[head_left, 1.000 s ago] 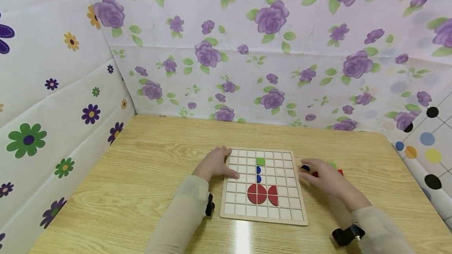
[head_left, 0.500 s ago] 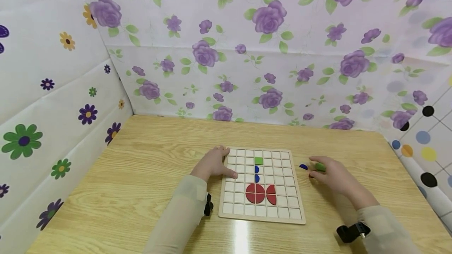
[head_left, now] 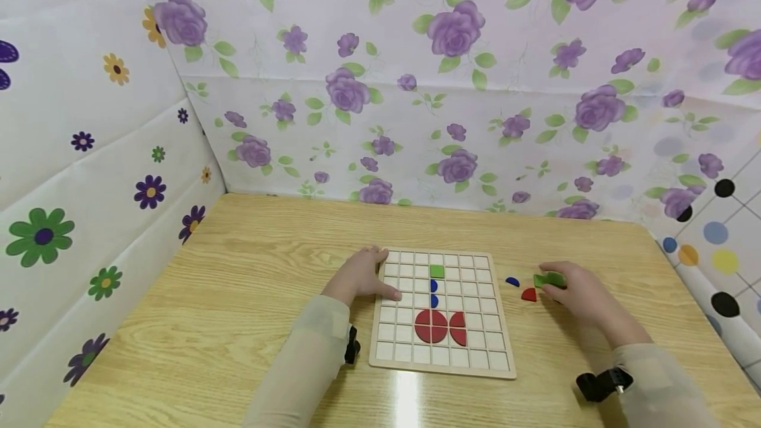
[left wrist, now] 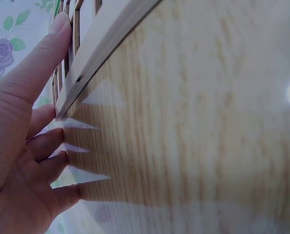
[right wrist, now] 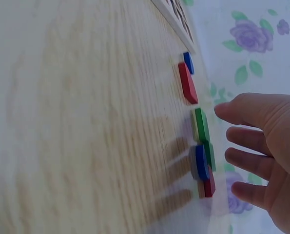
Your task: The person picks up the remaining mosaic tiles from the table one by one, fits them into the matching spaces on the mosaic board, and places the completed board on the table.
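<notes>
A square wooden board (head_left: 442,371) with a raised grid lies on the table. Set in it are a green square (head_left: 436,271), two blue half-discs (head_left: 434,286) and several red quarter pieces (head_left: 431,326). My left hand (head_left: 364,276) rests at the board's left side, thumb over the grid, the other fingers along the edge and tabletop. To the right of the board, my right hand (head_left: 575,289) hovers with fingers apart over loose pieces: green blocks (right wrist: 201,125), a blue piece (right wrist: 201,163) and a red one (right wrist: 209,183). Nothing sits between its thumb and fingers in the right wrist view.
Between board and right hand lie a loose blue half-disc (head_left: 512,281) and a red quarter piece (head_left: 529,294). Flower-printed cloth (head_left: 380,117) closes off the table's back and left side. Each wrist carries a black camera (head_left: 600,385).
My right hand has drawn back to the right, away from the board, uncovering the loose blue, red and green pieces. The left hand and the pieces on the board stay put.
</notes>
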{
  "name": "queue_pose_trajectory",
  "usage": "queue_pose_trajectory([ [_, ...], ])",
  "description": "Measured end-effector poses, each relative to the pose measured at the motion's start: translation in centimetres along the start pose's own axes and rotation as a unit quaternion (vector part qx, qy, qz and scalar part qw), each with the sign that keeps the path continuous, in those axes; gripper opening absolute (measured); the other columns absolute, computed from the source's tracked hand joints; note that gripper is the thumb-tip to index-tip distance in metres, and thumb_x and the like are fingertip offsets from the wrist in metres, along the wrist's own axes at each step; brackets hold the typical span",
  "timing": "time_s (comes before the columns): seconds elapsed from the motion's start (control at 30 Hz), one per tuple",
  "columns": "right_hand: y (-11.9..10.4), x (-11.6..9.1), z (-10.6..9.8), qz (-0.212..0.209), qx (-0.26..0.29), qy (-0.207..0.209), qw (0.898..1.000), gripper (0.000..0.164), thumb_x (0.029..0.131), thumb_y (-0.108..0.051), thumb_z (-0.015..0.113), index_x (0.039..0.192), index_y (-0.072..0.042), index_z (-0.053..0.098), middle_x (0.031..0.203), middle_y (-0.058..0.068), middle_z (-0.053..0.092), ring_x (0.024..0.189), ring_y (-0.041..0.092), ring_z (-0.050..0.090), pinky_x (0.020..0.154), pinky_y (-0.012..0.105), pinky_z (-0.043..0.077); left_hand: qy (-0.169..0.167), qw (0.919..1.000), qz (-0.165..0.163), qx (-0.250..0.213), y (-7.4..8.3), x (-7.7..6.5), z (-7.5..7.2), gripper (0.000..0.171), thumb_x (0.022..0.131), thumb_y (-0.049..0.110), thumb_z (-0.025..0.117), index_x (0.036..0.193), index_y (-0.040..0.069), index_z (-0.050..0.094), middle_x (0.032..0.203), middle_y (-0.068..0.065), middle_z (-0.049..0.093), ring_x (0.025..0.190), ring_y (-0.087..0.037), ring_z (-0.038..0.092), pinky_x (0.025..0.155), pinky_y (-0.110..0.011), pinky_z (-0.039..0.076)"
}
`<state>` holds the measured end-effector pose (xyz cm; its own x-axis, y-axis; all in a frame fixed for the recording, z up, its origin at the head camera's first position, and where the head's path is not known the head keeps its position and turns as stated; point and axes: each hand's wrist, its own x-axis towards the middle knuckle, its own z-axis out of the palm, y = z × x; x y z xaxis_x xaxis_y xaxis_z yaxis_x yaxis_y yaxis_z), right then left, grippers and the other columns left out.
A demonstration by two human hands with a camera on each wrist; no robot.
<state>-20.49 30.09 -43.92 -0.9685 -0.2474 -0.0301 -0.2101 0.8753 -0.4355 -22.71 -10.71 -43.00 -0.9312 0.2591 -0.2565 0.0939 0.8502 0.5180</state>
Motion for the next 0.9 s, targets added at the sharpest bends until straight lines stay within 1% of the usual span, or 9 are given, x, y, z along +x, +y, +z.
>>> queue_pose_trajectory([
  [0.1, 0.5, 0.1, -0.1, 0.002, 0.001, -0.002, 1.0, 0.047, 0.09, -0.018, 0.064, 0.131, 0.002, 0.053, 0.131, 0.032, 0.05, 0.112, 0.046, 0.054, 0.081, 0.053, 0.05, 0.0, 1.0, 0.0, 0.002, 0.0, 0.1, 0.0, 0.102, 0.065, 0.05, 0.082, 0.148, 0.016, 0.033, 0.157, -0.011, 0.02, 0.146, -0.032, 0.016, 0.117, -0.05, 0.02],
  [0.33, 1.8, 0.4, 0.0, -0.016, 0.0, -0.004, 1.0, 0.047, 0.089, -0.02, 0.065, 0.128, 0.003, 0.055, 0.133, 0.032, 0.048, 0.118, 0.051, 0.046, 0.091, 0.061, 0.044, 0.001, 1.0, 0.001, 0.005, 0.0, 0.2, 0.1, 0.102, 0.065, 0.05, 0.082, 0.148, 0.015, 0.034, 0.157, -0.013, 0.021, 0.146, -0.033, 0.017, 0.117, -0.05, 0.02],
  [0.5, 2.6, 0.7, 0.2, -0.022, 0.004, -0.012, 1.0, 0.047, 0.088, -0.023, 0.067, 0.127, 0.002, 0.057, 0.135, 0.032, 0.046, 0.121, 0.053, 0.043, 0.094, 0.064, 0.04, -0.001, 1.0, -0.002, 0.004, 0.0, 0.3, 0.1, 0.102, 0.065, 0.05, 0.082, 0.148, 0.017, 0.033, 0.158, -0.011, 0.019, 0.146, -0.032, 0.015, 0.117, -0.05, 0.02],
  [0.73, 2.8, 1.1, 0.2, -0.034, 0.002, -0.022, 0.999, 0.041, 0.088, -0.021, 0.066, 0.123, 0.0, 0.06, 0.137, 0.033, 0.044, 0.122, 0.054, 0.041, 0.095, 0.065, 0.038, -0.005, 1.0, -0.007, 0.002, -0.1, 0.3, 0.2, 0.102, 0.065, 0.05, 0.082, 0.149, 0.018, 0.032, 0.158, -0.01, 0.018, 0.146, -0.031, 0.014, 0.117, -0.05, 0.019],
  [0.9, 2.6, 1.2, 0.3, -0.035, -0.014, -0.016, 0.999, 0.038, 0.089, -0.02, 0.065, 0.12, 0.0, 0.061, 0.134, 0.033, 0.046, 0.12, 0.053, 0.044, 0.094, 0.064, 0.039, -0.007, 0.9999, -0.01, 0.003, -0.2, 0.4, 0.3, 0.103, 0.065, 0.05, 0.082, 0.149, 0.019, 0.031, 0.158, -0.009, 0.017, 0.147, -0.03, 0.013, 0.118, -0.049, 0.018],
])
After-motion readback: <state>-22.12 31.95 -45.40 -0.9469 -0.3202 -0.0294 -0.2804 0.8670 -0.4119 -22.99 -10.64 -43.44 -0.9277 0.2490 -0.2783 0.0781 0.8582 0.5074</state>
